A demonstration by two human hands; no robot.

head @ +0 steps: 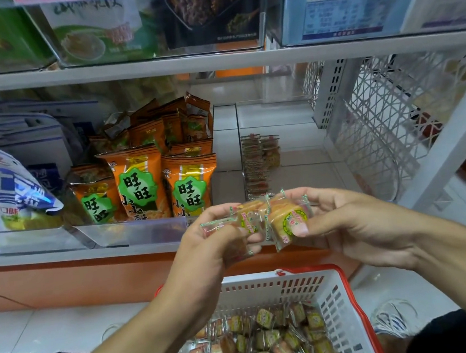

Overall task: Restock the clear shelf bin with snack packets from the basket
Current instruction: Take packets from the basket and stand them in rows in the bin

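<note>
Both hands are raised together in front of the lower shelf, each gripping small clear-wrapped snack packets: the left hand [220, 235] curls its fingers round a few packets [248, 220], and the right hand [343, 222] pinches one packet with a round green label [289, 220] between thumb and fingers, the two bunches touching. Behind them, the clear shelf bin [279, 131] stands mostly bare, with one row of the same small packets [258, 159] stacked against its left wall. To its left, another clear bin [134, 230] is packed with upright orange snack bags [146, 179], and further left lie blue-and-white bags [0, 189]. Below the hands, on the floor, sits a white basket with a red rim [333, 295], its bottom covered in a loose heap of small wrapped packets [266, 342]. The upper shelf carries clear bins of larger packs [101, 29].
</note>
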